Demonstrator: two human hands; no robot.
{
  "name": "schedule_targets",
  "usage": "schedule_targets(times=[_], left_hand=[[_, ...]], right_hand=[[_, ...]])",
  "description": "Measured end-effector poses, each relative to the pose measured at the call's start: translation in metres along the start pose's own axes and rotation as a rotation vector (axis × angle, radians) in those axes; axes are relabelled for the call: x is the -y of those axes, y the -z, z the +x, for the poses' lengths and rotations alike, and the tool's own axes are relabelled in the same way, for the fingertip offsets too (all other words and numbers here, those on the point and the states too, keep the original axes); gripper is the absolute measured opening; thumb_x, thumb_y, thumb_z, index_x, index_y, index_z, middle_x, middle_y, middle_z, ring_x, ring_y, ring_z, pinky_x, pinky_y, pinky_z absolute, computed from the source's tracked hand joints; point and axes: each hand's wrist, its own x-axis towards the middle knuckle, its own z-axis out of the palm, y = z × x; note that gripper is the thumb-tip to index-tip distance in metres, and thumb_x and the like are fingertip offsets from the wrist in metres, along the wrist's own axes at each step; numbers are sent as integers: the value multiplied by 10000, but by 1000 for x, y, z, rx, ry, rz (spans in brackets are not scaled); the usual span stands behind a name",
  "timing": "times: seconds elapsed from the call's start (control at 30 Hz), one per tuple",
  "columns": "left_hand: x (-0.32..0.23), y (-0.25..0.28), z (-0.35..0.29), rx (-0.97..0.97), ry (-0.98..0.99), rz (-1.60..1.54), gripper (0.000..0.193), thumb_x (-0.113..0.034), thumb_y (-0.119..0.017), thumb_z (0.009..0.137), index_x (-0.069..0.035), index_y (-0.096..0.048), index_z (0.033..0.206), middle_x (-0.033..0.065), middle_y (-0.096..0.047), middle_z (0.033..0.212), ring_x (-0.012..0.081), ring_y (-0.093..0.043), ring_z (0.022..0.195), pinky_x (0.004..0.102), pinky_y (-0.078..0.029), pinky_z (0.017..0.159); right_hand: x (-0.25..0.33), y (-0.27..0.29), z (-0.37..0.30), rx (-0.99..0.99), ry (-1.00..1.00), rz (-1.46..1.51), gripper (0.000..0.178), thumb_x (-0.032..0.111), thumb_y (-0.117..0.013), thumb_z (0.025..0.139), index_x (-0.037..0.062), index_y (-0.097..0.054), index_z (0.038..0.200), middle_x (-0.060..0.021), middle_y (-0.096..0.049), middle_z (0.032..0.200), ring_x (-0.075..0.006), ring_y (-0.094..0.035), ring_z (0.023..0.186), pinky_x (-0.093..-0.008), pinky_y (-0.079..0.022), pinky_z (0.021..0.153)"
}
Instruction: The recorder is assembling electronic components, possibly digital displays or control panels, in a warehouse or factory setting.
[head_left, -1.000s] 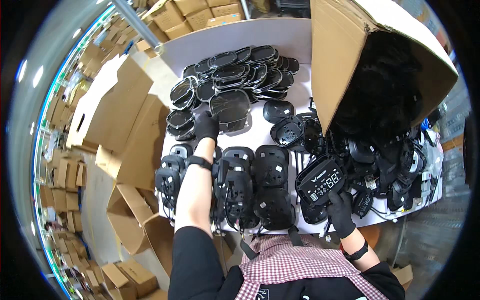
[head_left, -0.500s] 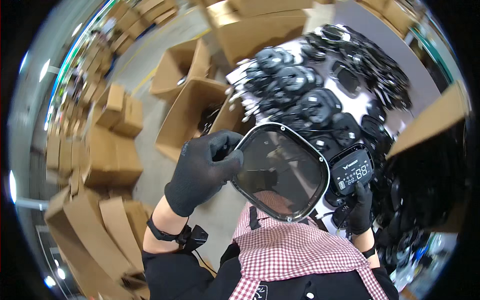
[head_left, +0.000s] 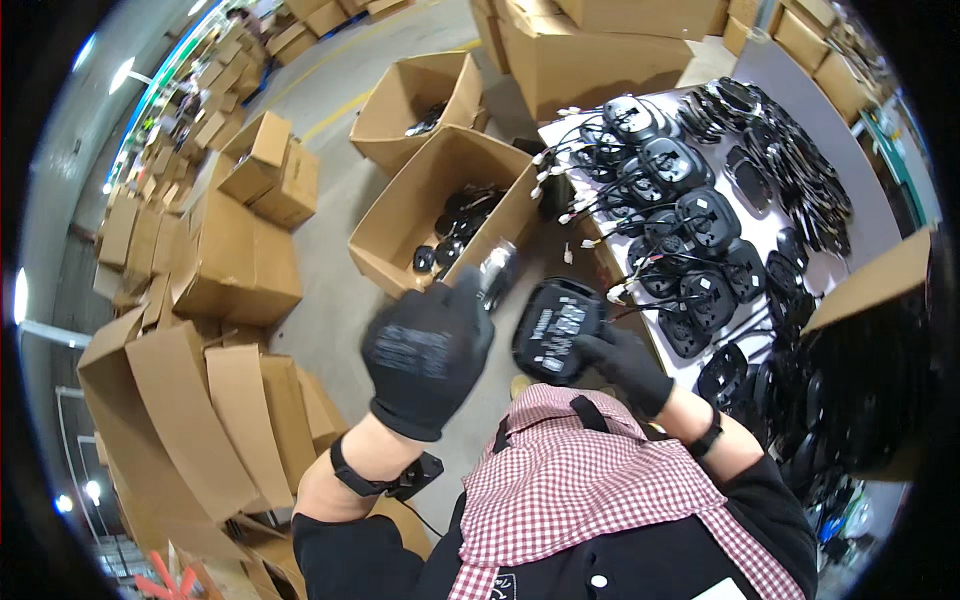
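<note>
In my black-gloved right hand (head_left: 628,370) is a rounded-square black display unit (head_left: 556,332) with white digits and symbols on its face. It is held at its right edge, above the floor beside the table. My left hand (head_left: 428,350), also in a black glove, is closed near the open carton's near wall. Past its fingertips sticks a shiny, blurred dark cover (head_left: 495,272), turned nearly edge-on. Several black round-cornered housings (head_left: 708,220) with cables and white plugs lie in rows on the white table (head_left: 672,342).
An open cardboard carton (head_left: 385,240) with black parts inside stands ahead of my left hand, with another carton (head_left: 385,125) behind it. Dark covers (head_left: 800,170) are heaped along the table's far right. Stacked cartons (head_left: 235,290) line the left. A cardboard flap (head_left: 870,280) rises at the right.
My right hand has brought the display unit leftward off the table area. The cover in my left hand has turned from face-on to nearly edge-on, farther from my body. The whole view has shifted.
</note>
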Motion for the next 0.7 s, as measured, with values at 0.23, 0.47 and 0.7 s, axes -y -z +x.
schedule_targets(times=[0.23,0.47,0.7], left_hand=[[-15,-29,-48,388,-462,-404,511,-335,-694,784,-66,-580,1203,92,-608,877,237,-615,782,383,-492,662],[41,-29,-28,492,-613,-665,937,-436,-845,563,-168,-466,1377,182,-391,1416,406,-317,1351,590,-225,1110],[55,-44,0,628,-726,-550,1143,-470,-875,517,-169,-313,1466,221,-282,1472,441,-248,1377,584,-162,1137]], right_hand=[[-25,-54,38,137,224,-6,256,116,-636,895,22,-654,1133,-69,-690,1048,-168,-611,962,-337,-503,857],[-4,-69,21,339,457,-33,625,162,-731,849,60,-452,1399,-101,-499,1399,-174,-497,1216,-350,-381,1085],[31,-79,2,304,309,57,518,211,-678,894,29,-500,1345,-104,-615,1252,-152,-591,1074,-334,-481,941]])
